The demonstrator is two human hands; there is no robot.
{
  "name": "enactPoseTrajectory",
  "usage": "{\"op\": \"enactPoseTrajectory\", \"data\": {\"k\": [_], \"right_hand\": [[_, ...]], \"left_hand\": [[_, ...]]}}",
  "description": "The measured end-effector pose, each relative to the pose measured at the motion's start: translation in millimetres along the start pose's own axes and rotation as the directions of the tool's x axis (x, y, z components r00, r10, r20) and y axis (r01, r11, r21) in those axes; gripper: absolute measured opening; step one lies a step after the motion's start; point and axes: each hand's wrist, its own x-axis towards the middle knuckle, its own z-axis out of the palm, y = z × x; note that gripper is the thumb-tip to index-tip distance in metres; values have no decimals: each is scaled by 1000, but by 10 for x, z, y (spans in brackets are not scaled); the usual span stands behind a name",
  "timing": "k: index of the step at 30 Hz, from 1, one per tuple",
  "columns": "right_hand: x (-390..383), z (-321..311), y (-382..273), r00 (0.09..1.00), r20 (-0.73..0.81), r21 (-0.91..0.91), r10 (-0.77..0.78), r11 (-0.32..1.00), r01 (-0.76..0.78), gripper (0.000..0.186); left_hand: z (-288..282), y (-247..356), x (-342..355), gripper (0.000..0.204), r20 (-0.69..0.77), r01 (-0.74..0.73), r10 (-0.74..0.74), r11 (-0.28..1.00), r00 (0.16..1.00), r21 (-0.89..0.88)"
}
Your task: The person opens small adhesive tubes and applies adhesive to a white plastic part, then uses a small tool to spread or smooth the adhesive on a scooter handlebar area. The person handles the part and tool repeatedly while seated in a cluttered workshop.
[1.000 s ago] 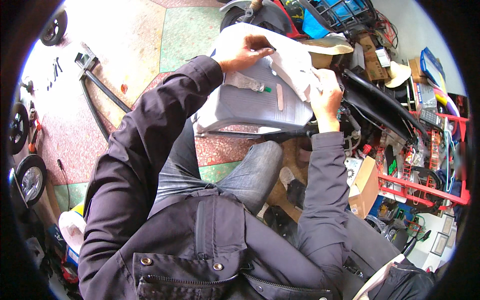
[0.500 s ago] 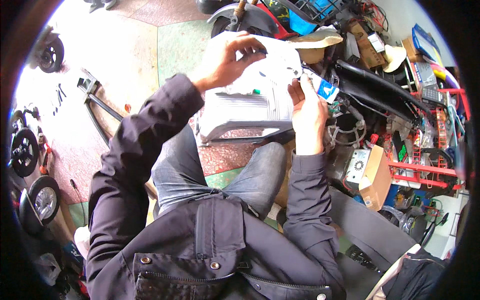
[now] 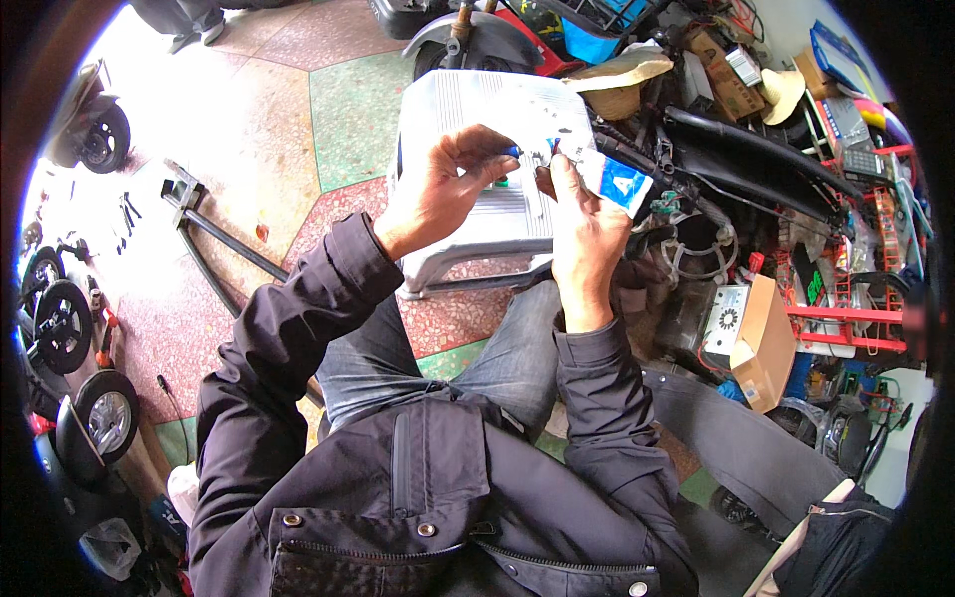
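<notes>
Over the stool (image 3: 433, 98) (cluttered floor (image 3: 264, 149)), left hand (image 3: 440, 194) pinch-tight on blue bit (image 3: 515, 152), right hand (image 3: 589, 237) on packet (image 3: 617, 182).

Packet (image 3: 625, 187) is bright blue and white, stool (image 3: 435, 107) is pale grey with ribbed stripes. Floor (image 3: 350, 124) is kinda patchwork: speckled reddish-pink, tan and green. Jacket (image 3: 443, 458) is pretty much black, jeans (image 3: 368, 343) faded blue-grey, rack (image 3: 846, 314) bright red, straw hat (image 3: 783, 97) pale tan.

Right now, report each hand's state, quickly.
Left hand: closed, pinching a small blue piece.
Right hand: closed, holding a blue-and-white squeeze tube.
</notes>
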Motion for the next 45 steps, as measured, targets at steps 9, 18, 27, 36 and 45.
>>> {"op": "enactPoseTrajectory", "data": {"k": [9, 18, 27, 36, 45], "right_hand": [[13, -69, 69, 978, 51, -156, -203, 965, 209, 25], [-82, -99, 89, 970, 86, -284, -226, 928, 241, 23], [-211, -136, 96, 986, 78, -321, -145, 933, 162, 18], [-180, -116, 141, 993, 54, -310, -104, 944, 115, 21], [-17, 89, 81, 957, 163, -303, -240, 911, 280, 20]], "left_hand": [[63, 2, -36, 15, 17, -33, 31, 995, 999, 92], [58, -38, -84, 12, 22, 30, -31, 998, 999, 57], [59, -22, -146, 20, 160, -436, 436, 661, 886, 611], [-24, 13, -162, 22, 261, -395, 332, 445, 906, 804], [-290, 325, -31, 14, 166, -91, -8, 811, 986, 578]]}}
